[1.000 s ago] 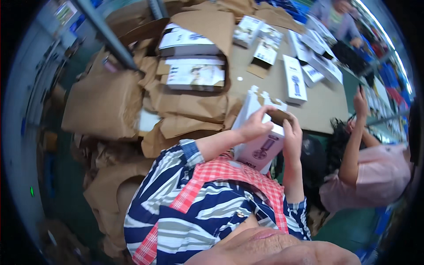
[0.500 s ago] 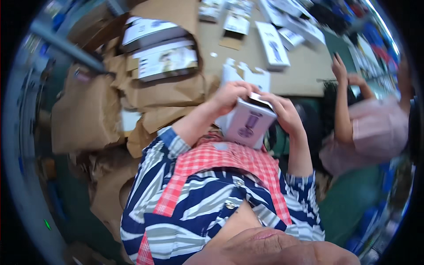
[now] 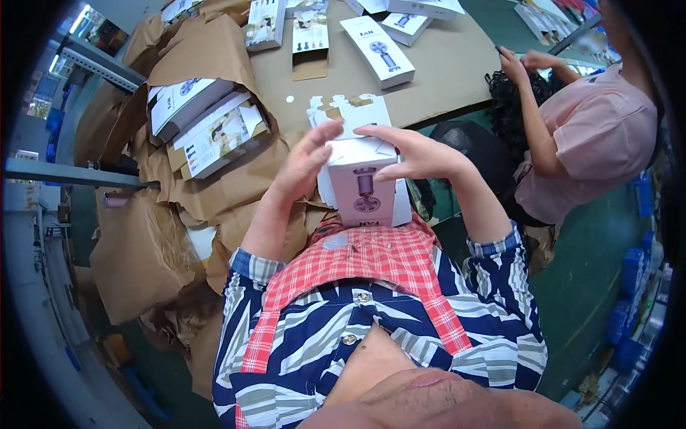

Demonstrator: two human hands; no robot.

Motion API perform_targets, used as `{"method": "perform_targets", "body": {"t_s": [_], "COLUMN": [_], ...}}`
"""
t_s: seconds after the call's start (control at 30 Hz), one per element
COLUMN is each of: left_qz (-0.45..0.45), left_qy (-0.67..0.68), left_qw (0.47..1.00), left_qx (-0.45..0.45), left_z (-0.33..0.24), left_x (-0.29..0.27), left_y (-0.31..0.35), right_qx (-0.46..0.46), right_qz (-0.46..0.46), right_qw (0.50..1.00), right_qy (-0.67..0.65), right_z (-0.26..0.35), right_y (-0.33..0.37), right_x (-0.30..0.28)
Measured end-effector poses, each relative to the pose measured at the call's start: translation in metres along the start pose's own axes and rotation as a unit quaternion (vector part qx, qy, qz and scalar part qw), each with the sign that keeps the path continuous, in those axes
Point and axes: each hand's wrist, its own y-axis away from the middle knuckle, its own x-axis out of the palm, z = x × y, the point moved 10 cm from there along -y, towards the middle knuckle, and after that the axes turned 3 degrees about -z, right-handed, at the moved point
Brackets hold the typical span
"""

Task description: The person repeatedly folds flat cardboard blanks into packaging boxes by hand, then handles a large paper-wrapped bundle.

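A white box point(image 3: 365, 200) with a purple picture of a small fan stands end-up against my apron, its top end closed by a white flap. My left hand point(image 3: 306, 163) is open beside the box's upper left edge, fingers stretched. Over the top's right side, my right hand point(image 3: 423, 154) has its fingers extended and thumb apart, close to or touching the box. Several flat white unfolded cartons point(image 3: 373, 109) lie directly behind it, partly hidden by the box and my hands.
An open brown paper bundle point(image 3: 239, 154) at left holds white boxes point(image 3: 218, 139). More white boxes point(image 3: 379, 53) lie on the cardboard-covered table point(image 3: 443, 79). A grey metal bar point(image 3: 78, 174) crosses at left. A person in a pink shirt point(image 3: 597, 139) works at right.
The box's top end showed a dark gap; now a white flap covers it. My hands have opened and spread from their grip on it. The whole view has shifted.
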Motion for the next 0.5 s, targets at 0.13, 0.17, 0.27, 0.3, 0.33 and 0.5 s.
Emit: {"method": "perform_targets", "body": {"t_s": [0.13,0.17,0.27,0.3,0.33,0.5], "left_qz": [-0.31,-0.329,-0.357,-0.372,-0.342,-0.277], "left_qy": [-0.017,-0.02,-0.136,-0.209,-0.36,-0.383], "left_qw": [0.927,0.92,0.916,0.903,0.867,0.88], "left_qx": [0.209,0.211,0.121,0.054,-0.033,-0.031], "left_z": [-0.048,-0.049,-0.003,0.016,0.022,0.021], "left_x": [-0.08,-0.087,-0.124,-0.136,-0.114,-0.063], "left_y": [0.012,0.009,-0.007,-0.009,-0.021,-0.031], "right_qx": [0.097,0.062,0.165,0.236,0.306,0.204], "right_qz": [-0.224,-0.341,-0.457,-0.38,-0.299,-0.292], "right_qw": [0.957,0.891,0.826,0.876,0.901,0.934], "right_qy": [-0.157,-0.293,-0.286,-0.182,-0.071,-0.016], "right_z": [-0.059,-0.08,-0.146,-0.153,-0.163,-0.103], "right_y": [0.007,0.02,0.032,0.014,0.002,-0.027], "right_x": [-0.086,-0.115,-0.126,-0.103,-0.079,-0.015]}}
